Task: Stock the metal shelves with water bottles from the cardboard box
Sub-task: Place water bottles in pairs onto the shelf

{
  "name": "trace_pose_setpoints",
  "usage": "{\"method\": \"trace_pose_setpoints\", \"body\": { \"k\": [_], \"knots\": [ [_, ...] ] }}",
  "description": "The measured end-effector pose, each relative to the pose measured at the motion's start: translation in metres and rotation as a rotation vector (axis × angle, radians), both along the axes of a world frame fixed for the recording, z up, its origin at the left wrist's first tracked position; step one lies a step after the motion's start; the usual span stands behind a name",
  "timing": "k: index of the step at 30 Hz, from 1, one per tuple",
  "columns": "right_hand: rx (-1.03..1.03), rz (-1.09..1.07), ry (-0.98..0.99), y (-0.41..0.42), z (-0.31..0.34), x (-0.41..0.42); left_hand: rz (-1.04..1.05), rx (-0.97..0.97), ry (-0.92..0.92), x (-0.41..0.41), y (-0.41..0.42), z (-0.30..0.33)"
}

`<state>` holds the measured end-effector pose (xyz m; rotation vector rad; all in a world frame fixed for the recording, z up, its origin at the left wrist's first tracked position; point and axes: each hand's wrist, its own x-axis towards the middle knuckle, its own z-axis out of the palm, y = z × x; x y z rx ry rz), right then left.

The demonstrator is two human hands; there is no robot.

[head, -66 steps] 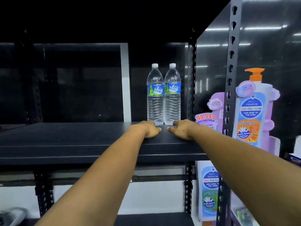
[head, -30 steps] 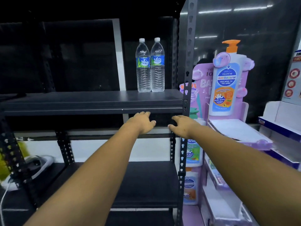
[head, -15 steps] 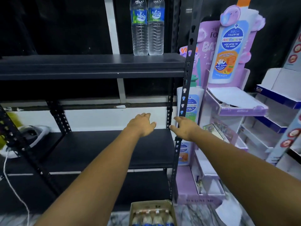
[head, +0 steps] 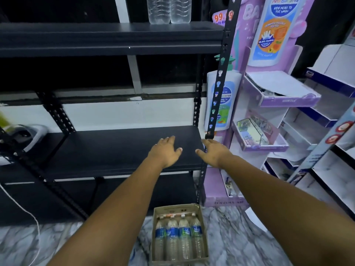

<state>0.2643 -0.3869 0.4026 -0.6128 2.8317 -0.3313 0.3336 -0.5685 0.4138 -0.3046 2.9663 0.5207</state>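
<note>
Empty left hand (head: 166,151), empty right hand (head: 214,153), cardboard box (head: 179,210) holding four water bottles (head: 178,239)

Both bare arms reached forward, the left grip (head: 165,150) and right grip (head: 213,151) empty, palms down, fingers loosely spread.

To your right stands a purple display stand (head: 255,104) printed with a big pump-bottle picture (head: 276,29). A white pump bottle (head: 221,104) sits just beside it, behind the post. Far right are white tiered racks (head: 326,116). A white cable (head: 28,215) trails across the marble floor (head: 236,237) at left.
</note>
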Motion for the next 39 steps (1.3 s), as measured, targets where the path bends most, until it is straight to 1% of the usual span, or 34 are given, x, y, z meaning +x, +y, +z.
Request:
{"method": "trace_pose_setpoints", "body": {
  "k": [6,12,20,25,32,39],
  "knots": [
    [0.053,0.009,-0.044,-0.003,-0.027,0.012,-0.004,0.016,-0.041,0.009,-0.001,-0.029],
    [0.027,0.007,-0.118,-0.005,-0.054,0.023,-0.012,0.016,-0.1,0.016,-0.001,-0.061],
    [0.035,0.029,-0.194,-0.003,-0.119,0.025,-0.007,0.031,-0.195,0.021,0.002,-0.116],
    [0.089,0.067,-0.256,-0.002,-0.163,0.02,0.007,0.034,-0.27,0.024,0.001,-0.157],
    [0.144,0.12,-0.321,-0.009,-0.239,0.008,0.006,0.031,-0.374,0.019,-0.013,-0.241],
    [0.12,0.077,-0.379,-0.029,-0.351,-0.002,0.017,0.043,-0.405,0.011,-0.034,-0.354]
  ]
}}
